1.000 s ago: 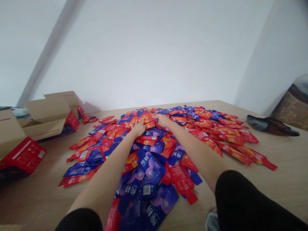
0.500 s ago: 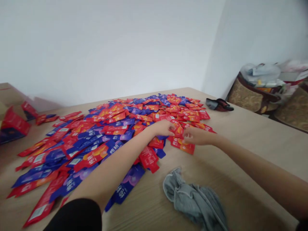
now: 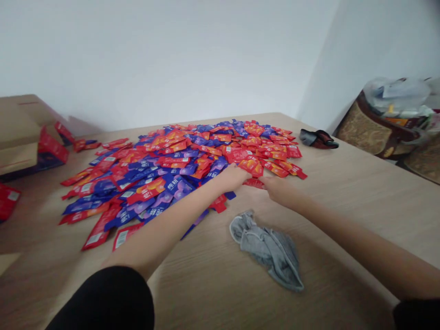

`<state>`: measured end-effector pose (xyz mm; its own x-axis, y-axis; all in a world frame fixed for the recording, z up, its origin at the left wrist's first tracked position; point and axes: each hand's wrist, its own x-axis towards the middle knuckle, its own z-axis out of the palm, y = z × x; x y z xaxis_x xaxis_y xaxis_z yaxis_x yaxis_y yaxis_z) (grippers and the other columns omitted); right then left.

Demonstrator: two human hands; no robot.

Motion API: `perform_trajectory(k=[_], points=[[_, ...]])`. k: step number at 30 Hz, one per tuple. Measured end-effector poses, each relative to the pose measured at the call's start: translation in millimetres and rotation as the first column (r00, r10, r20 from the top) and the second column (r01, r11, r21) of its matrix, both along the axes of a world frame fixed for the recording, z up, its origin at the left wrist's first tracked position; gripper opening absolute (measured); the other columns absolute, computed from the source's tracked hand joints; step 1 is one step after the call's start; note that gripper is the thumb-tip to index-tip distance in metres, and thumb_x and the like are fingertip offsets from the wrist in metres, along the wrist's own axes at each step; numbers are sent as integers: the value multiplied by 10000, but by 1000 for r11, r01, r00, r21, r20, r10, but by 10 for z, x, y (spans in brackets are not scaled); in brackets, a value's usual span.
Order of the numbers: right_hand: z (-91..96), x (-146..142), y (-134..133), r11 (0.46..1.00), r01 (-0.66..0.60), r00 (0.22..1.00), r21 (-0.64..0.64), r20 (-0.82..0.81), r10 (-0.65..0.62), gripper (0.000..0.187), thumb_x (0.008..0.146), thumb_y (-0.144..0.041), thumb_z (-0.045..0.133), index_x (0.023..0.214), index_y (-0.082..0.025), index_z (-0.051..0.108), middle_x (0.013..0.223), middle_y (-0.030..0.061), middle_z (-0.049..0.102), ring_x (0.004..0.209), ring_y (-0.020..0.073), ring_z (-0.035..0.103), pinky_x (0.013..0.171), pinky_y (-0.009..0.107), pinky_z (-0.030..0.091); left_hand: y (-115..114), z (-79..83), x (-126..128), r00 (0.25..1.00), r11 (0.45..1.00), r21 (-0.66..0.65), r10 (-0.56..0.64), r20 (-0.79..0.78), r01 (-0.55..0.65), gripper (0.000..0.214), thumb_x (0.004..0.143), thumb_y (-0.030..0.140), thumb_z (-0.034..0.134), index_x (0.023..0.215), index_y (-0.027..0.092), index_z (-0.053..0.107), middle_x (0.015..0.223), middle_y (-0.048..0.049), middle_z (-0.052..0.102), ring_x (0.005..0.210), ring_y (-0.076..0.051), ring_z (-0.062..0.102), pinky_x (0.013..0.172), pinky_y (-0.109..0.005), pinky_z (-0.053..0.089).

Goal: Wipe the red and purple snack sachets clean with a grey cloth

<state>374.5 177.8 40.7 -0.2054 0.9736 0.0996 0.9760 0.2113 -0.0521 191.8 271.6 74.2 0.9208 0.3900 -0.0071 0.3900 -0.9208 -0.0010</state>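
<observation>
A wide pile of red-orange and blue-purple packets [image 3: 172, 160] covers the back and left of the table. At its near right edge both my hands are close together, closed on a red packet [image 3: 254, 183]. The fingers of my left hand [image 3: 237, 178] are at its left end, partly hidden by the hand itself. At its right end, my right hand [image 3: 277, 189] pinches with thumb and fingers. A red-orange packet [image 3: 251, 167] lies just behind the held one. Nearer to me, a crumpled grey cloth [image 3: 270, 251] lies on the table.
An open cardboard box [image 3: 20, 119] stands at the left, with red and blue packaging [image 3: 51, 149] beside it. A dark folded item [image 3: 318, 138] lies near the table's right edge. Beyond that edge is a patterned chair [image 3: 362, 128] with plastic bags [image 3: 398, 94] on it.
My two hands have come down a little around a red packet, which now stretches between them. A red-orange packet near the right hand has shifted. The view has turned slightly left.
</observation>
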Motion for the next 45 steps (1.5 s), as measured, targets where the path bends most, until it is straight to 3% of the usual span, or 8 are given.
perform_trajectory(k=[7, 13, 19, 26, 33, 36, 39, 45], points=[[185, -925, -624, 901, -315, 914, 297, -160, 373, 538, 867, -16, 349, 1334, -143, 582, 1297, 129, 649, 1146, 235, 644, 965, 400, 543, -917, 369, -1526, 982, 984, 51, 168, 81, -173, 423, 967, 123, 349, 1289, 231, 601, 1158, -46, 726, 1000, -187, 674, 919, -346, 451], [-174, -1566, -1077, 761, -543, 762, 355, -172, 624, 505, 913, -21, 381, 1358, -165, 573, 1369, 104, 601, 1275, 209, 557, 1095, 404, 466, -1891, -75, -2364, 966, 963, 105, 237, 107, -248, 458, 986, 64, 301, 1356, 175, 546, 1408, -86, 572, 1292, -206, 540, 1078, -404, 415], [-305, -1646, -1288, 783, -621, 760, 25, -225, 610, 381, 940, -303, 557, 1305, -208, 615, 1477, 117, 492, 1384, 255, 428, 1132, 458, 403, -2506, -619, -2510, 898, 898, 32, 439, -12, -439, 497, 994, 261, 435, 1469, 116, 418, 1554, -154, 355, 1442, -333, 319, 1140, -510, 340], [-366, -1026, -1298, 981, -180, 982, 75, -45, 184, 453, 947, -333, 466, 1378, -214, 539, 1457, 165, 450, 1318, 362, 435, 1046, 585, 408, -2746, -715, -2527, 898, 897, -93, 437, 50, -431, 543, 1003, 318, 340, 1517, 145, 344, 1580, -84, 328, 1478, -301, 241, 1186, -495, 255], [-274, -1258, -1244, 977, 6, 878, 212, -470, 96, 285, 941, -237, 406, 1098, -212, 641, 1063, 107, 538, 997, 244, 584, 888, 421, 512, -2698, -782, -2445, 872, 874, -177, 476, 117, -453, 561, 982, 351, 371, 1503, 143, 367, 1588, -54, 318, 1479, -287, 236, 1199, -512, 213], [-172, -1845, -1295, 934, -129, 800, 332, -521, 296, 236, 952, -252, 465, 1135, -194, 602, 1126, 109, 546, 1066, 232, 563, 942, 406, 476, -2700, -787, -2443, 863, 868, -178, 488, 129, -464, 556, 976, 360, 394, 1492, 153, 390, 1577, -63, 343, 1470, -301, 257, 1185, -532, 235], [-278, -2305, -1363, 877, -423, 815, 228, -327, 478, 267, 960, -182, 454, 1179, -191, 606, 1180, 118, 587, 1055, 240, 548, 902, 409, 472, -2716, -790, -2453, 856, 862, -168, 500, 129, -478, 540, 970, 381, 415, 1450, 137, 460, 1510, -105, 454, 1437, -323, 329, 1178, -553, 238], [-488, -2073, -1395, 923, -358, 912, 140, -161, 378, 379, 915, -71, 434, 1182, -219, 659, 1141, 100, 644, 934, 241, 546, 829, 396, 469, -2704, -756, -2465, 858, 862, -177, 498, 129, -474, 527, 979, 334, 383, 1487, 198, 404, 1556, -42, 385, 1457, -297, 297, 1165, -542, 270]])
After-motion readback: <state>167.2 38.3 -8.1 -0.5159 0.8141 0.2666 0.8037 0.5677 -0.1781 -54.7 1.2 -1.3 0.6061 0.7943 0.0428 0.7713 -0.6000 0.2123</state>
